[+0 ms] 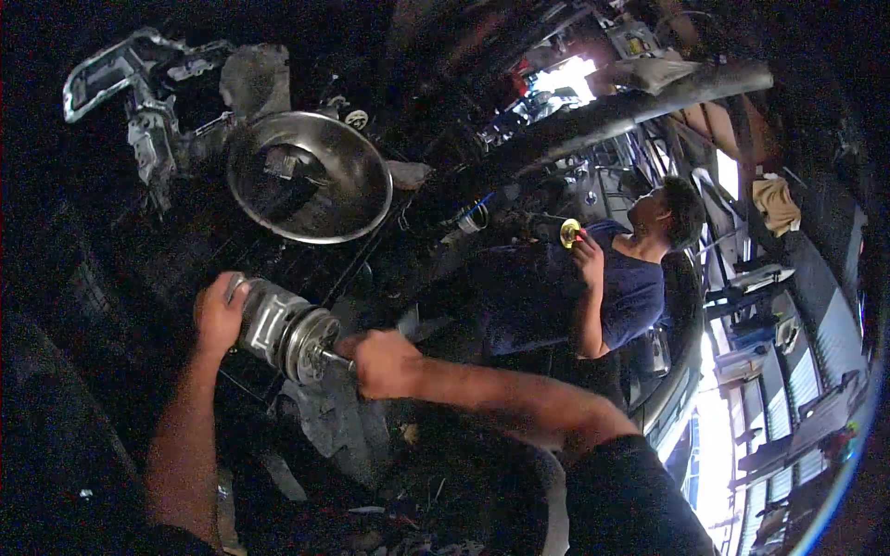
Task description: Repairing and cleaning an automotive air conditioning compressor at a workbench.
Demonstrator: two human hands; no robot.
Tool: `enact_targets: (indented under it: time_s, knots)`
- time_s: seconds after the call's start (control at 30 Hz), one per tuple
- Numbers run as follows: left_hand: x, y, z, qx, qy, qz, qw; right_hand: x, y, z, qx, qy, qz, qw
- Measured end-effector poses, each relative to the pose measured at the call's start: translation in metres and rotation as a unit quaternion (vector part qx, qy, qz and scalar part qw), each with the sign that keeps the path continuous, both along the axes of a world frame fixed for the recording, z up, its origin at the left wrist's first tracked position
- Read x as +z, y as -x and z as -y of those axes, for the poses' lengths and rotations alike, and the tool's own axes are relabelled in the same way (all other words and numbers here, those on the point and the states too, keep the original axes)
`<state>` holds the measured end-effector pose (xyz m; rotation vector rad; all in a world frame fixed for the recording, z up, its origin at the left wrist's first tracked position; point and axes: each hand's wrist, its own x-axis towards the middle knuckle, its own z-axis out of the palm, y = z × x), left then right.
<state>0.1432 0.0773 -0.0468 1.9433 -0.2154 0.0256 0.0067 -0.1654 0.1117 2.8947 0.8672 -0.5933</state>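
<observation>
Desk [209, 243], dark; past its right edge, a person [593, 287] in blue. Near that edge, a metal basin [357, 171]. At the near right corner, a metal unit [267, 310] with a pulley [311, 341]; left hand [221, 317], fingers curled around its end; right hand [382, 364], fingers closed on a slim rod [334, 358].

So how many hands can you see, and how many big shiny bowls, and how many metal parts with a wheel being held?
Hands: 3 (left hand, right hand, other person's hand)
Big shiny bowl: 1
Held metal part with a wheel: 1
Total: 5
</observation>
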Motion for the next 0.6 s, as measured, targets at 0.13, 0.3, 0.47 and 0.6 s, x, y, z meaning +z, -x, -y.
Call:
enact_targets:
  time_s: [0.13,0.3,0.47,0.6]
  knots:
    - [-0.023,-0.003,0.003,0.015,0.024,0.053,0.998,0.017,-0.012,-0.001,0.003,0.029,0.038,0.999]
    - [-0.013,-0.007,0.009,0.02,-0.004,0.013,1.0,-0.068,0.058,-0.031,-0.556,-0.492,-0.003,0.67]
    - [-0.03,-0.001,-0.005,-0.016,0.067,-0.009,0.998,0.014,-0.001,-0.022,-0.408,-0.205,-0.118,0.882]
    - [-0.033,-0.005,0.007,-0.029,0.094,-0.012,0.995,0.023,-0.016,-0.01,0.0,0.097,-0.012,0.995]
